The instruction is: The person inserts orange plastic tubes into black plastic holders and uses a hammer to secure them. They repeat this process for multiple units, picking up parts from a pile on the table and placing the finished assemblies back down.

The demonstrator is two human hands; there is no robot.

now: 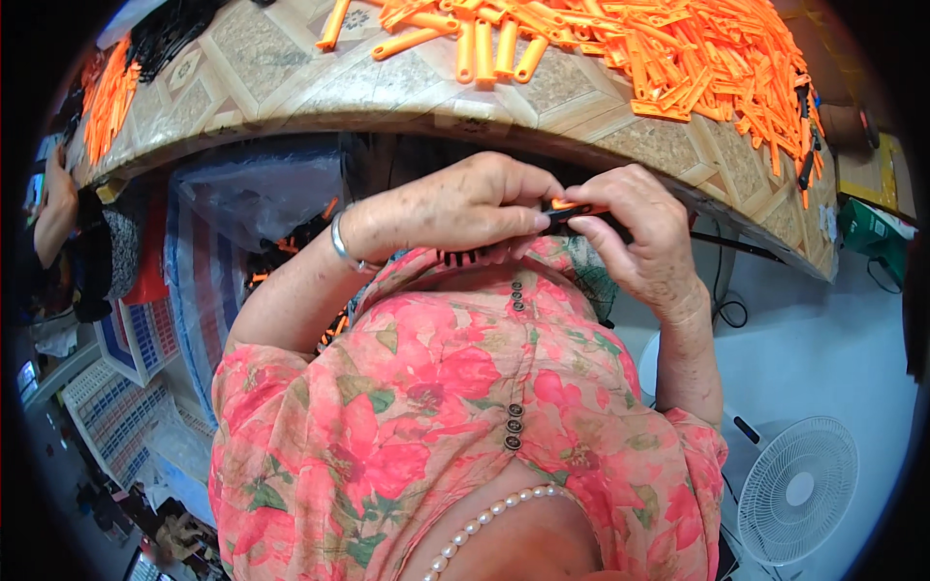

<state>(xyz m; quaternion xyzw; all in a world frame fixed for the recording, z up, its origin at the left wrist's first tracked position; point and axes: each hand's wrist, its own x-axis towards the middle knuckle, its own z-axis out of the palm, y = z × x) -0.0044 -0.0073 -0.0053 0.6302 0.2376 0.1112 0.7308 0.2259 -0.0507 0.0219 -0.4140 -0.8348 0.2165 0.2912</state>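
My left hand (460, 205), a bracelet at its wrist, is closed round a black comb-like brush (463, 258); its row of dark teeth shows below my fingers. At the handle end, my right hand (641, 232) pinches the black handle with an orange piece (562, 204) set along it. The fingertips of both hands nearly meet there, in front of my chest and just below the table edge. Much of the brush is hidden by my fingers. Nearest beyond my hands, several loose orange handle pieces (484, 50) lie on the table.
The patterned table (426, 92) curves across the top, with a large heap of orange pieces (717, 68) at right. A striped bag (199, 261) stands left, beside black-and-orange items (288, 242). Another person's hand (56, 208) is far left. A white fan (799, 489) stands lower right.
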